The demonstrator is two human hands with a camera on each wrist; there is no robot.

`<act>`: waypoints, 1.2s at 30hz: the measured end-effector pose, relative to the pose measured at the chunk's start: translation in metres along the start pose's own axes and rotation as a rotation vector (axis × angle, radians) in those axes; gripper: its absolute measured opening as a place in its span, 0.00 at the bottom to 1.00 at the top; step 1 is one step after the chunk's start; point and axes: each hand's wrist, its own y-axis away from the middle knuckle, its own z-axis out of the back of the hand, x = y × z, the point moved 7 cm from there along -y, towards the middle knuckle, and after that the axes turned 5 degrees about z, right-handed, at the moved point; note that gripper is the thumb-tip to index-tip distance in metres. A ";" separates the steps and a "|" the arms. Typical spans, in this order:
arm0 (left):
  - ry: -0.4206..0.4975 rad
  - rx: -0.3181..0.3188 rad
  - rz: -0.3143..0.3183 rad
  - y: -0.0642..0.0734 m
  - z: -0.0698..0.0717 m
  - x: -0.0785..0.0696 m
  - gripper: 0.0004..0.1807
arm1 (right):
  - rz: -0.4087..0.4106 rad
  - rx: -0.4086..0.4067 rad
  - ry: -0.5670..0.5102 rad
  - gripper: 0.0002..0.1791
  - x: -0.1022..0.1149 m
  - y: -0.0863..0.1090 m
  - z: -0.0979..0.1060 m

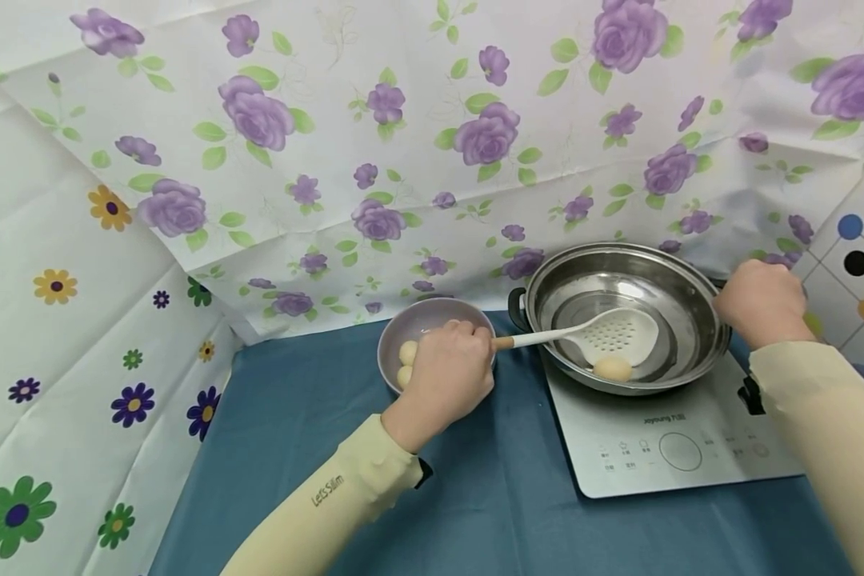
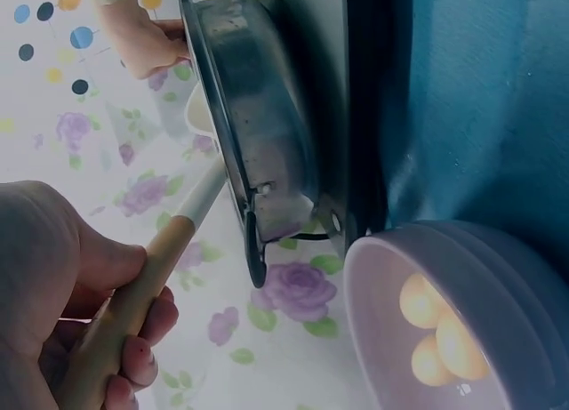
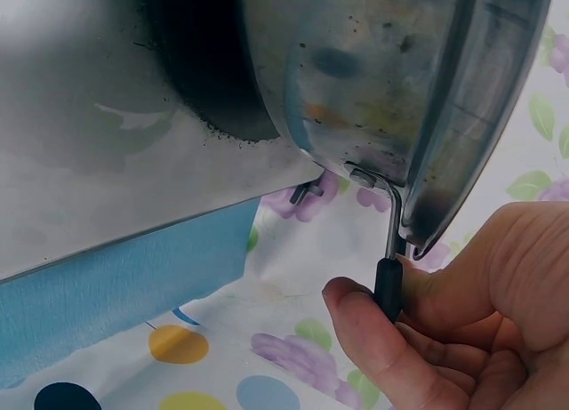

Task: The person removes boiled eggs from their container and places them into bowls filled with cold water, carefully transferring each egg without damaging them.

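My left hand (image 1: pixel 446 364) grips the wooden end of a white slotted skimmer (image 1: pixel 641 332). The skimmer's head lies low inside a steel pan (image 1: pixel 694 320), beside a pale egg (image 1: pixel 612 369) near the pan's front wall. Whether the egg touches the head cannot be made out. At the pan's right side, my right hand (image 1: pixel 762 304) pinches the black side handle (image 3: pixel 388 290) between thumb and fingers. Below and behind the left hand stands a mauve bowl (image 1: pixel 439 310). Several similar eggs (image 2: pixel 458 346) sit in it, partly hidden by that hand in the head view.
The pan stands on a flat white induction cooker (image 1: pixel 619 456) with a touch panel in front. Its left side handle (image 1: pixel 518 310) points toward the bowl. A blue cloth (image 1: pixel 317 408) covers the table. Flowered sheeting (image 1: pixel 403 120) rises behind and at the left.
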 end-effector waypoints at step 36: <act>0.332 0.483 0.267 0.004 -0.014 0.015 0.18 | 0.014 -0.041 0.007 0.20 -0.004 -0.005 -0.004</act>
